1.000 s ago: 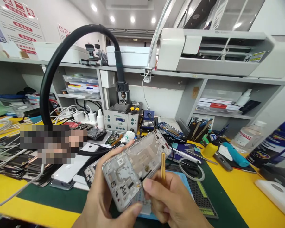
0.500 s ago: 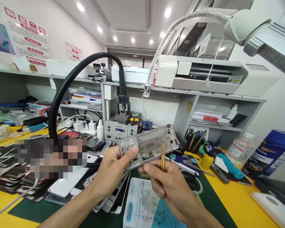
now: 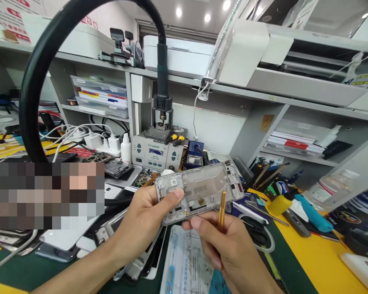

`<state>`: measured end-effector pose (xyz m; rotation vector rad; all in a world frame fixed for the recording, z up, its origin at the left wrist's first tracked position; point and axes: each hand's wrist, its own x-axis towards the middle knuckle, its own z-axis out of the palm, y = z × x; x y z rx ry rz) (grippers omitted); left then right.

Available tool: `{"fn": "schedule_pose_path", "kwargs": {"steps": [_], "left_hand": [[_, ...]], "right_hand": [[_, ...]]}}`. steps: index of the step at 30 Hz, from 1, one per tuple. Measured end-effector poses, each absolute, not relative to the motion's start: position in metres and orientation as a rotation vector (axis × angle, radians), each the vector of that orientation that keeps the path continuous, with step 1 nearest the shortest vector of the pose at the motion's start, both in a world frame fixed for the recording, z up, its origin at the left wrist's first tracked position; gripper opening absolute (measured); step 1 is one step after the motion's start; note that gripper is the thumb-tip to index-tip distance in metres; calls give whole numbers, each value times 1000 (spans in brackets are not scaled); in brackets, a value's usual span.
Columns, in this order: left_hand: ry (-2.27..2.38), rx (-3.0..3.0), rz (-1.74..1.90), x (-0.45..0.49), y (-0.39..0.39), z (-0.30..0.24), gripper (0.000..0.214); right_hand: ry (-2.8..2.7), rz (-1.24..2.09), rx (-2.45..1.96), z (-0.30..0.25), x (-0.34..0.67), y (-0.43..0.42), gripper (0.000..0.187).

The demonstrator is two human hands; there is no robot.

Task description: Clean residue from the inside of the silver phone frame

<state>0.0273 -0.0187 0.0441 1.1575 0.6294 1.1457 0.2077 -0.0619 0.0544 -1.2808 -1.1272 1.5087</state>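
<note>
My left hand (image 3: 155,214) grips the left end of a bare silver phone frame (image 3: 202,190), thumb pressed on its inner face. The frame is tilted up to the right, with its inside towards me. My right hand (image 3: 217,234) is at the frame's lower edge, thumb and forefinger pinched close to it; I cannot tell whether they touch it. A slim gold-coloured rod-like tool (image 3: 222,210) stands up out of my right hand, its lower part hidden by the fingers. Beneath the hands lies a blue-and-white printed packet (image 3: 187,261).
Phones and phone parts are piled at left, beside a white phone back (image 3: 70,228). A hot air station (image 3: 155,151) stands behind, its thick black hose (image 3: 33,81) arching at left. Tweezers (image 3: 262,175), a yellow bottle (image 3: 279,204) and a clear bottle (image 3: 331,190) are at right.
The view has tipped down and come closer to the bench. Both hands keep hold of the frame and the gold tool, with little change in their pose.
</note>
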Motion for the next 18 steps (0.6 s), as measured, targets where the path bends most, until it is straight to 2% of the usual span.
{"fn": "schedule_pose_path", "kwargs": {"steps": [8, 18], "left_hand": [[651, 1060, 1122, 29, -22, 43, 24], [681, 1099, 1099, 31, -22, 45, 32]], "right_hand": [[-1115, 1489, -1274, 49, 207, -64, 40], [-1041, 1532, -1297, 53, 210, -65, 41]]}}
